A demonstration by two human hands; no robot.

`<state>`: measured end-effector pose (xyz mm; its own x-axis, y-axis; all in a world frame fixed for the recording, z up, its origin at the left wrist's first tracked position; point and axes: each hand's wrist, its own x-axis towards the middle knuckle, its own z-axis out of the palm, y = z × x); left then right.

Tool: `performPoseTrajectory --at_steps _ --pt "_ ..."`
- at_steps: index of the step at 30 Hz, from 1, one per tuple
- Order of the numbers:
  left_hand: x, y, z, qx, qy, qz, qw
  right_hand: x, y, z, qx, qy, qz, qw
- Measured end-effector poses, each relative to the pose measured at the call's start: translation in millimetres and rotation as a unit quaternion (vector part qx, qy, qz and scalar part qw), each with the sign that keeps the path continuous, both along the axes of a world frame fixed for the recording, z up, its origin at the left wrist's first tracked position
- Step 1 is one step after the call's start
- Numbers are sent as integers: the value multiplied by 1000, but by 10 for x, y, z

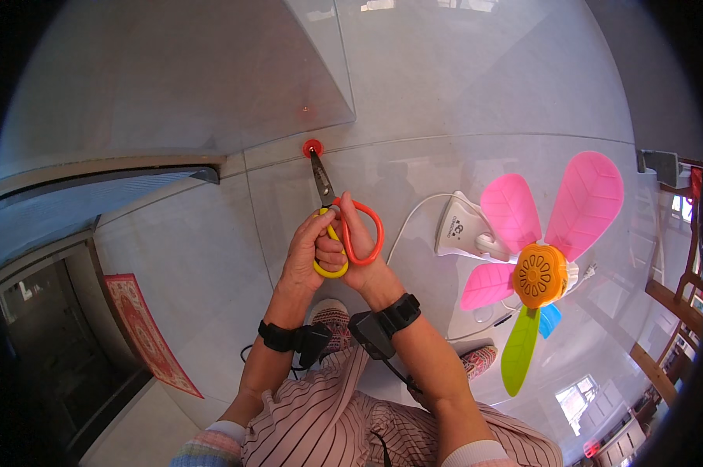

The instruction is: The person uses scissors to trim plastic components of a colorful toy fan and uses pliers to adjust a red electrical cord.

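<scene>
Both hands are closed on one pair of scissors (322, 177), which has a yellow handle loop and an orange-red one. My left hand (300, 261) wraps around the yellow loop. On the orange-red loop is my right hand (359, 257), its thumb stretched up along the handle. The two hands press together, so some fingers are hidden. Pointing away from me, the metal blades look closed, their tip at a small round red piece (312, 145) by the foot of the wall. Whether the tip grips it or only touches it, I cannot tell.
Right of my hands lies a fan (539, 275) with pink and green petal-shaped blades and an orange hub. Beside it is a white base (462, 227) with a cord. A red patterned mat (145, 327) lies at the left, by a doorway. My feet stand close below my hands.
</scene>
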<state>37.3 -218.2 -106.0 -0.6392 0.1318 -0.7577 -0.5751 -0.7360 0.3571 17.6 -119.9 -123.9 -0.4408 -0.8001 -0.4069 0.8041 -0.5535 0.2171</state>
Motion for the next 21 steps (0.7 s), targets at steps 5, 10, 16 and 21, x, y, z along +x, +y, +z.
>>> performPoseTrajectory --at_steps 5,10,16,21 --pt "-6 16 12 -32 -10 10 999 3 -3 -4 -5 1 0 1000" --pt "-8 27 18 -31 -12 12 999 2 2 2 0 7 0 1000" --pt "2 7 15 -20 -7 9 1000 4 1 25 -1 7 0 1000" --pt "7 26 26 -32 -11 9 999 7 8 29 5 9 -1 1000"
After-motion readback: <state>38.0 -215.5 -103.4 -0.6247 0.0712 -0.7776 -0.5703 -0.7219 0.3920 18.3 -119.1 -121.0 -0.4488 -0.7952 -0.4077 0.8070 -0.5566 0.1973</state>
